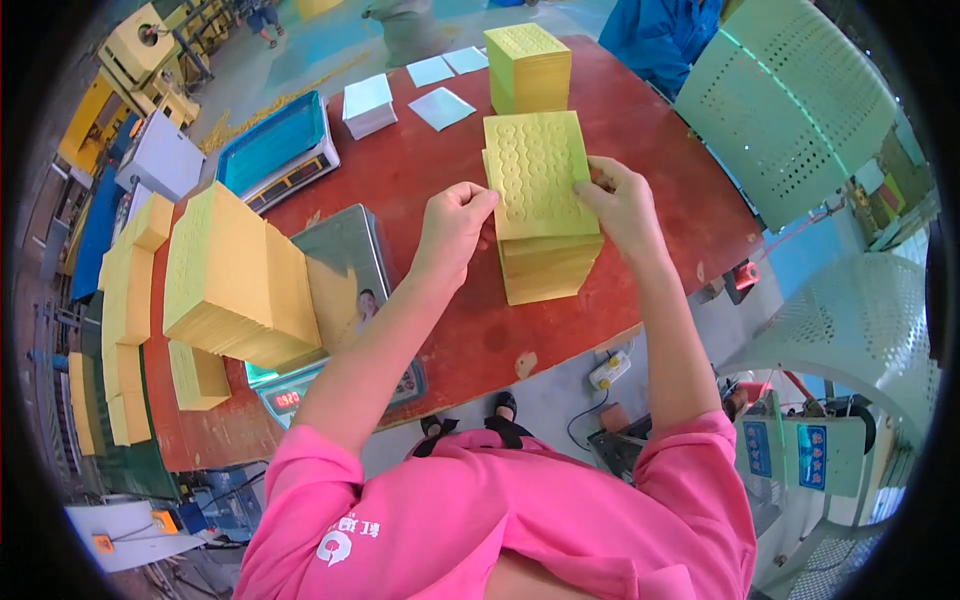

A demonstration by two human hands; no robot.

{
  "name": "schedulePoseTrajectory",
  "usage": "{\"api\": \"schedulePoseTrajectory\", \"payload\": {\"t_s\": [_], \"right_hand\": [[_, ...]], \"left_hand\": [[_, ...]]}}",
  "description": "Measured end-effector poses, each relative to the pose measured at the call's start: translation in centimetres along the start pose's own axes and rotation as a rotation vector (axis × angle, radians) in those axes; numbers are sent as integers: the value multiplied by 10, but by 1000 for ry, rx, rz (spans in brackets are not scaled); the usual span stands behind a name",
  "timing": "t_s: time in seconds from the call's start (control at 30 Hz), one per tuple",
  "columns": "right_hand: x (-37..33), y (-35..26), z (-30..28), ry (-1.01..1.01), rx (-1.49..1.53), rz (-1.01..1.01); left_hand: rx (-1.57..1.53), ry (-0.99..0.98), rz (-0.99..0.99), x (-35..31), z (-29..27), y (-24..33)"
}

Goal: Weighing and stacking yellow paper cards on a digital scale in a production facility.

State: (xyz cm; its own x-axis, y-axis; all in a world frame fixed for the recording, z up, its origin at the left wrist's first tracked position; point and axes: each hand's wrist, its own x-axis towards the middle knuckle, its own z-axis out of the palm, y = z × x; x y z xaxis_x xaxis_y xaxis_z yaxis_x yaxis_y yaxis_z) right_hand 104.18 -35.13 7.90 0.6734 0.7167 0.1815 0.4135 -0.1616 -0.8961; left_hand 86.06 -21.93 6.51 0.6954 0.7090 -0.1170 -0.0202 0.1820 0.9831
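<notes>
A block of yellow paper sheets (pixel 550 270) stands on the red table in front of me. Its top sheet (pixel 540 170) carries rows of embossed round patterns, and a lower sheet juts out slightly at its left edge. My left hand (pixel 455 228) is closed, thumb and fingertips pinching that left edge. At the right edge, my right hand (pixel 622 212) has its thumb on the upper face and its fingers curled behind, partly hidden. Whether I hold one sheet or several, I cannot tell.
Behind stands another yellow paper stack (pixel 530 75). White papers (pixel 369 105) lie at the far left of the red table (pixel 690 220). A large yellow stack (pixel 245 280) rests on a digital scale (pixel 345 245); a second scale (pixel 275 150) is beyond. Perforated green guard (pixel 790 110) at right, beside a person in blue (pixel 650 40).
</notes>
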Motion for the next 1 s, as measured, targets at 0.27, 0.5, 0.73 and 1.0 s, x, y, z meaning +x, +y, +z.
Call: {"api": "schedulePoseTrajectory", "payload": {"t_s": [0.27, 0.5, 0.73, 1.0], "right_hand": [[1, 13, -2, -12, -28, -28], [-13, 23, 7, 31, -39, -92], [-17, 46, 2, 193, -306, -334], [-60, -24, 52, 164, 46, -611]], "left_hand": [[92, 114, -45, -4, 10, -10], [467, 277, 298, -9, 7, -33], [595, 453, 553, -41, 33, -58], [579, 224, 608, -150, -12, -70]]}}
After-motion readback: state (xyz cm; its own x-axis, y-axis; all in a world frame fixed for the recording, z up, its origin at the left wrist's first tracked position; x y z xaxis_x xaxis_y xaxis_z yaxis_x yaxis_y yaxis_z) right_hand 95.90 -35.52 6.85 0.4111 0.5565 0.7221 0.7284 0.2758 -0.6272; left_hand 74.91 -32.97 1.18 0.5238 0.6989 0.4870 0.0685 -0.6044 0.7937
